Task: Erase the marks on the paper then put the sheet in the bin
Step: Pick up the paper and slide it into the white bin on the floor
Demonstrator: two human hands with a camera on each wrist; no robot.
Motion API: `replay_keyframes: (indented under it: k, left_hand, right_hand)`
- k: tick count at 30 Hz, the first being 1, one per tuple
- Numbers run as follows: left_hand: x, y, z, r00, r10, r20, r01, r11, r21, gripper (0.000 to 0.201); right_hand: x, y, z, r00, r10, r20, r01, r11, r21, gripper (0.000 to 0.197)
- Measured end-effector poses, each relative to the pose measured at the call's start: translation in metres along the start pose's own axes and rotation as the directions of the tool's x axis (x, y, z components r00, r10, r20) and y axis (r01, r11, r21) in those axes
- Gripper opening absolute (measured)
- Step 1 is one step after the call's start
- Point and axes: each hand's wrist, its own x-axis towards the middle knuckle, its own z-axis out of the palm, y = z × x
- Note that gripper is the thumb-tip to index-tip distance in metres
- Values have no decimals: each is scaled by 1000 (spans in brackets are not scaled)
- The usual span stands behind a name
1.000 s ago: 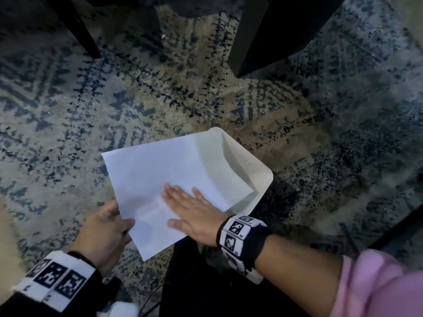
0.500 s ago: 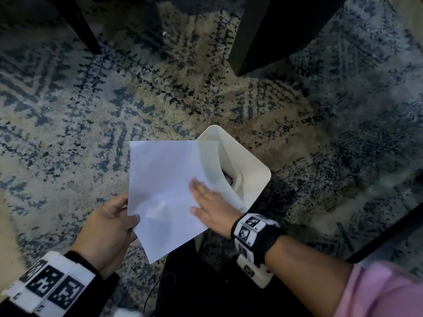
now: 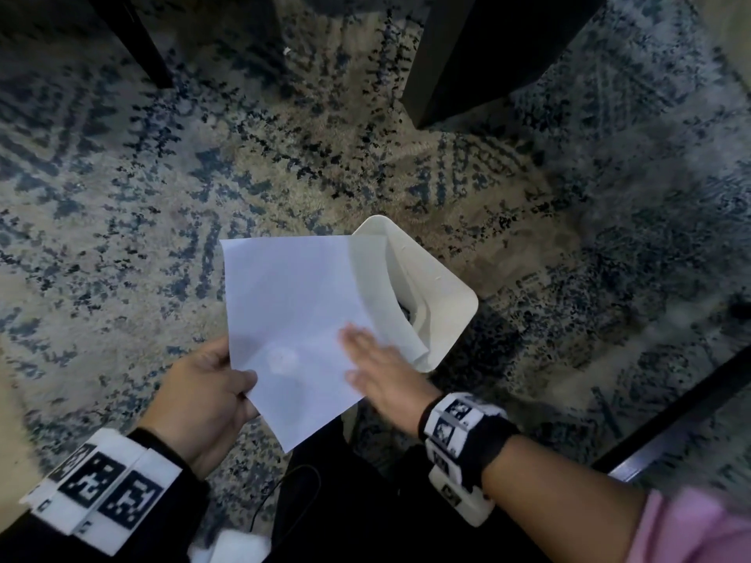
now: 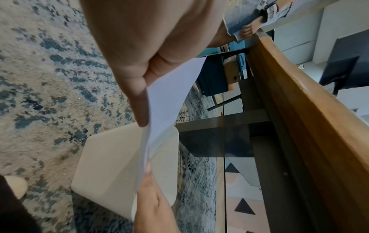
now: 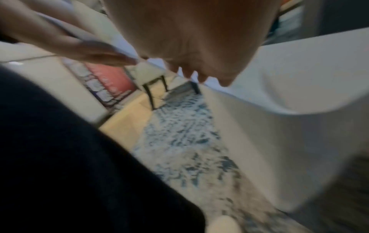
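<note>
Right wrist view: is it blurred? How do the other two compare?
Right wrist: heavily motion-blurred, the right hand and bin are smeared. Head: mostly sharp, the right hand slightly soft on the sheet. Left wrist: sharp, wide-angle bending at the edges.

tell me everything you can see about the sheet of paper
The sheet of paper is plain white, no marks visible, with a faint round smudge near its lower part. The left hand pinches its left edge; the right hand lies flat on it. Its right corner curls down into the white bin.
</note>
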Motion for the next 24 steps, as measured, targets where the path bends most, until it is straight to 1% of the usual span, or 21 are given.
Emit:
replay_keyframes:
  k: [1,2,3,4,6,7,8,9,10,11,12,13,14,15,16,18,20,21,22,23,24]
  left_hand:
    - [-2,0,-1,1000,-1,-1,1,1000,-5,49]
    - [-3,0,-2,1000,-1,3,1,1000,-7,49]
    - [-5,1,-2,1000,-1,4,1,1000,-6,48]
    - [-6,0,-2,1000,-2,2,2,1000,-6,47]
    - [-9,-1,2,1000,-6,-2,6,1000,-29,46]
    - [-10,0,4,1000,-7,2,7,999,-47,45]
    - [-12,0,5,1000,-8,7,9,998,-64,45]
    - [-14,1,5,1000,-14,7,15,997,-72,44]
    - [-16,2,3,1000,-24,4,24,997,-69,43]
    - [-18,3,2,999,-33,0,33,998,-62,41]
    - [-20,3,-1,999,-37,3,37,998,-58,42]
    - [-22,4,-2,999,-38,10,38,998,-56,43]
    - [-23,3,-3,999,-35,15,36,998,-54,45]
    - [-23,3,-3,999,-32,16,33,998,-51,46]
    - [-23,2,-2,999,-31,16,32,998,-49,46]
    - [-23,1,1,999,-34,21,35,998,-56,46]
    - [-24,2,0,999,-41,25,43,996,-74,46]
    - [-26,4,-2,998,-49,26,51,995,-85,47]
    - [-28,4,-4,998,-58,27,60,994,-92,50]
    - [-31,6,-6,998,-64,21,66,994,-91,54]
    - [-34,6,-9,998,-68,17,70,993,-91,56]
  right_hand:
    - [1,12,-6,989,142,-26,-141,989,52,59]
    - [1,20,-10,969,239,-60,-231,967,106,61]
    - [1,20,-13,960,266,-91,-250,955,156,63]
    - [-1,13,-13,969,218,-118,-195,964,179,65]
    - [-4,-15,-10,992,-37,-123,51,993,105,66]
    - [-3,-27,-4,984,-156,-89,161,985,62,64]
    - [-1,-31,0,972,-229,-53,231,972,41,61]
    - [4,-28,3,974,-224,-30,225,973,48,58]
    - [11,-20,2,991,-132,-18,133,988,80,57]
    - [18,-8,-2,1000,13,-24,-11,994,108,57]
    - [22,3,-8,986,159,-53,-151,981,123,59]
    - [25,10,-16,963,250,-103,-237,963,126,62]
    - [26,11,-22,952,262,-156,-244,961,127,64]
    - [27,4,-25,960,206,-191,-186,976,117,66]
    - [25,-11,-28,976,101,-195,-83,991,101,66]
    - [24,-43,-25,983,-131,-126,139,989,57,66]
    - [27,-55,-17,969,-242,-49,244,969,31,61]
    - [31,-48,-17,974,-220,-46,221,975,24,59]
    - [37,-34,-19,991,-124,-47,126,992,27,59]
    - [43,-17,-23,999,24,-42,-23,1000,12,59]
    - [48,-1,-29,981,191,-37,-192,981,-33,59]
